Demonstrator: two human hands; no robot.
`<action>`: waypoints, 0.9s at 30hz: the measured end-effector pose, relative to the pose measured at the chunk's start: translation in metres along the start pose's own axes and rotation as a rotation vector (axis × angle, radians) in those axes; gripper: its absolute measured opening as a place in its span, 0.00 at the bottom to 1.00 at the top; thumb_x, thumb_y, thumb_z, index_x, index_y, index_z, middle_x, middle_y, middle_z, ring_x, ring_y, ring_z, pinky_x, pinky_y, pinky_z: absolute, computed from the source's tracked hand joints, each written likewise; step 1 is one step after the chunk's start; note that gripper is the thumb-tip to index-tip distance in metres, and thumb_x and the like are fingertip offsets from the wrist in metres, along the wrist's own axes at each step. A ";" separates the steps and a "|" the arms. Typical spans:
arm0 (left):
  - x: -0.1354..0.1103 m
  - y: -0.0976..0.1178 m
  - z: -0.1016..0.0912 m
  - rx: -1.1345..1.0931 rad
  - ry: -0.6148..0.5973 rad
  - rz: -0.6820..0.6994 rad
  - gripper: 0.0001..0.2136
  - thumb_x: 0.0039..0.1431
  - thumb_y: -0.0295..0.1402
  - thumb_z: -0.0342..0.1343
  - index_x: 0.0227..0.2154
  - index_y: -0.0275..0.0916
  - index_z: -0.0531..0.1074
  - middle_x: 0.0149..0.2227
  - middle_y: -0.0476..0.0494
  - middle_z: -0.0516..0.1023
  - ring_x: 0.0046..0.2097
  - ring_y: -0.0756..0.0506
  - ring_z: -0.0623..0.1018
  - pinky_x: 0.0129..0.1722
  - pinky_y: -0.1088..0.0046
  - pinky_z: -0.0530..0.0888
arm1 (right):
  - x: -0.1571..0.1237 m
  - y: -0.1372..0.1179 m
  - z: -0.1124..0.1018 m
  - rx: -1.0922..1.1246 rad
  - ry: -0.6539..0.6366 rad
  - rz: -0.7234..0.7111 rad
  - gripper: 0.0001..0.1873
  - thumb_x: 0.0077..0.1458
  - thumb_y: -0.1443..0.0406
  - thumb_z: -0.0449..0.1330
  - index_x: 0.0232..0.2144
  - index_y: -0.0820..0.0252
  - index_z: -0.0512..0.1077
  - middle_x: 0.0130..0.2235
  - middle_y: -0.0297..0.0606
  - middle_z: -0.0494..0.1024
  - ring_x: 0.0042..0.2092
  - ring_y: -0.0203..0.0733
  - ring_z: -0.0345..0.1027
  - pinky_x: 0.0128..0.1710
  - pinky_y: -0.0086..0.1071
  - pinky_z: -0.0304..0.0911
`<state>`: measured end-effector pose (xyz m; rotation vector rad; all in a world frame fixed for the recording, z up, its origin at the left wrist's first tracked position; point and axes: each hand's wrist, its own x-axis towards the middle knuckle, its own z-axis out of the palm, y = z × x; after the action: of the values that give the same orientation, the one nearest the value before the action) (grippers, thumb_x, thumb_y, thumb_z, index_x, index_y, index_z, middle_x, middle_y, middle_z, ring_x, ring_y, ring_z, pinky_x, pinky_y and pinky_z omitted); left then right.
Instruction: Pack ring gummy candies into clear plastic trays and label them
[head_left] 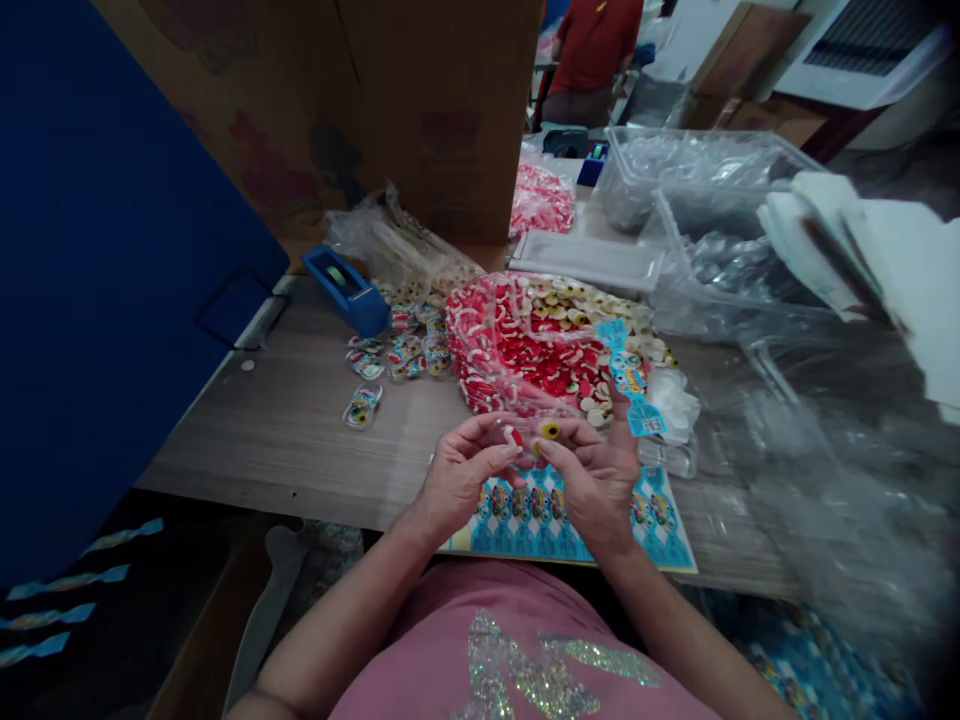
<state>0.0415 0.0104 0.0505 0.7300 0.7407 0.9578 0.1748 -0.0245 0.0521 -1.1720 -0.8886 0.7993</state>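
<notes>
Right now both hands meet over the near edge of the bench (300, 425), gripping a small clear case (528, 436) between them. The left hand (459, 478) has its fingers pinched narrow on one end, near a red-and-white piece (513, 437); the right hand (600, 485) pinches the other end, its thumb close to a yellow eye disc (550, 430). A blue label (630, 380) stands up by the right hand's raised finger — whether it is stuck there, I cannot tell.

Below the hands lies a sheet of blue labels (525, 515). Just beyond them sits a clear bag (474, 345) heaped with red-and-white pieces, with pale eye discs (574, 305) along its far side. Some clear plastic parts (671, 405) lie to its right. On the left are several filled cases (405, 355), one apart from the rest, and a blue tape dispenser (345, 290). Clear tubs (750, 300) of plastic stand at the far right — behind, a person in a red shirt (600, 45) is partly visible.
</notes>
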 end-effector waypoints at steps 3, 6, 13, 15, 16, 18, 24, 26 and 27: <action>0.007 -0.001 0.006 0.040 -0.002 -0.005 0.14 0.45 0.30 0.66 0.37 0.35 0.76 0.29 0.47 0.80 0.27 0.47 0.80 0.24 0.74 0.77 | 0.003 0.004 -0.007 -0.015 0.015 -0.039 0.24 0.49 0.67 0.66 0.50 0.54 0.69 0.29 0.29 0.76 0.28 0.36 0.70 0.26 0.31 0.70; 0.013 -0.001 0.009 0.089 0.014 -0.020 0.12 0.44 0.30 0.65 0.34 0.34 0.75 0.26 0.47 0.79 0.25 0.46 0.80 0.22 0.73 0.76 | 0.013 0.005 -0.027 -0.087 0.020 -0.111 0.11 0.50 0.67 0.66 0.38 0.56 0.74 0.34 0.34 0.77 0.33 0.38 0.72 0.33 0.34 0.71; 0.025 0.005 0.012 0.226 -0.004 -0.050 0.12 0.42 0.30 0.63 0.33 0.33 0.74 0.23 0.49 0.77 0.23 0.47 0.79 0.19 0.74 0.75 | 0.043 -0.032 -0.081 -0.200 -0.233 -0.190 0.04 0.53 0.65 0.63 0.27 0.57 0.72 0.58 0.38 0.70 0.61 0.52 0.59 0.60 0.51 0.54; 0.028 0.005 0.015 0.249 -0.021 -0.064 0.12 0.42 0.30 0.63 0.33 0.33 0.74 0.23 0.49 0.77 0.22 0.48 0.78 0.19 0.74 0.75 | 0.045 -0.038 -0.080 -0.355 -0.468 -0.130 0.06 0.53 0.65 0.62 0.25 0.57 0.71 0.59 0.39 0.68 0.61 0.53 0.59 0.59 0.52 0.53; 0.029 0.005 0.017 0.258 -0.031 -0.073 0.13 0.42 0.30 0.63 0.33 0.33 0.74 0.23 0.49 0.77 0.22 0.48 0.78 0.19 0.74 0.75 | 0.045 -0.038 -0.077 -0.424 -0.540 -0.115 0.06 0.54 0.65 0.62 0.25 0.57 0.71 0.59 0.39 0.68 0.61 0.53 0.59 0.59 0.52 0.53; 0.029 0.004 0.020 0.277 -0.054 -0.094 0.13 0.42 0.30 0.63 0.34 0.33 0.74 0.23 0.49 0.77 0.22 0.49 0.77 0.19 0.74 0.75 | 0.045 -0.033 -0.071 -0.514 -0.595 -0.124 0.05 0.54 0.66 0.61 0.26 0.57 0.70 0.57 0.40 0.68 0.60 0.53 0.59 0.59 0.53 0.52; 0.028 0.001 0.022 0.309 -0.062 -0.125 0.13 0.44 0.32 0.62 0.34 0.33 0.75 0.22 0.50 0.76 0.21 0.50 0.76 0.18 0.76 0.74 | 0.047 -0.014 -0.059 -0.583 -0.562 -0.172 0.06 0.54 0.68 0.60 0.25 0.57 0.69 0.56 0.41 0.67 0.60 0.51 0.58 0.59 0.51 0.51; 0.028 0.001 0.021 0.300 -0.038 -0.130 0.13 0.44 0.32 0.62 0.35 0.33 0.75 0.23 0.50 0.76 0.20 0.51 0.75 0.17 0.77 0.73 | 0.046 -0.013 -0.057 -0.581 -0.542 -0.173 0.07 0.54 0.67 0.59 0.24 0.57 0.68 0.56 0.41 0.67 0.59 0.51 0.59 0.58 0.51 0.52; 0.029 0.001 0.021 0.295 -0.030 -0.133 0.13 0.43 0.31 0.62 0.35 0.33 0.75 0.24 0.50 0.77 0.21 0.51 0.75 0.17 0.77 0.73 | 0.045 -0.013 -0.056 -0.580 -0.534 -0.173 0.07 0.54 0.67 0.59 0.24 0.58 0.68 0.55 0.41 0.68 0.59 0.51 0.59 0.58 0.51 0.52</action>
<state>0.0693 0.0319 0.0563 0.9372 0.9040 0.7226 0.2457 -0.0104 0.0632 -1.3735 -1.7237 0.7438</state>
